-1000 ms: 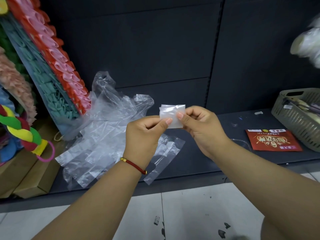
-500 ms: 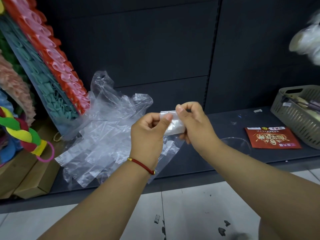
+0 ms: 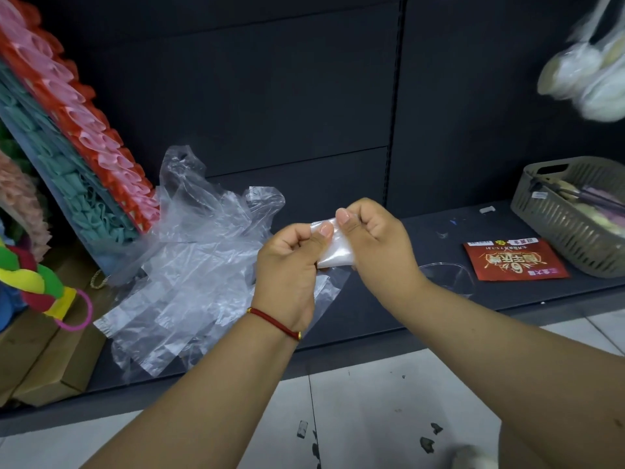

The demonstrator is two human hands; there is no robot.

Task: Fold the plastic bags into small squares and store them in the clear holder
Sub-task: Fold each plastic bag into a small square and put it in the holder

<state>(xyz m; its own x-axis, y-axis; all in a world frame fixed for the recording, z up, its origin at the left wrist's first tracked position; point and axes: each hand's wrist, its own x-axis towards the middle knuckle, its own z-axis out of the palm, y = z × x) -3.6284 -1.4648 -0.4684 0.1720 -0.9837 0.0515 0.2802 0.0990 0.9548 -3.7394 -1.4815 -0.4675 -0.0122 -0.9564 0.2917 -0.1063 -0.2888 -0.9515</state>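
Note:
A small folded white plastic bag sits between both hands above the dark shelf. My left hand pinches its left top edge with thumb and curled fingers. My right hand pinches its right top edge, fingers curled over it. A heap of loose clear plastic bags lies on the shelf to the left of my hands. The clear holder stands on the shelf just right of my right wrist; only its faint rim shows.
A red printed packet lies right of the holder, with a grey slotted basket beyond it. Coloured ruffled goods lean at the left beside cardboard boxes. White bagged items hang top right.
The folded bag has tipped from upright to slanting downward between my hands. Both hands have curled tighter over it and drawn closer together.

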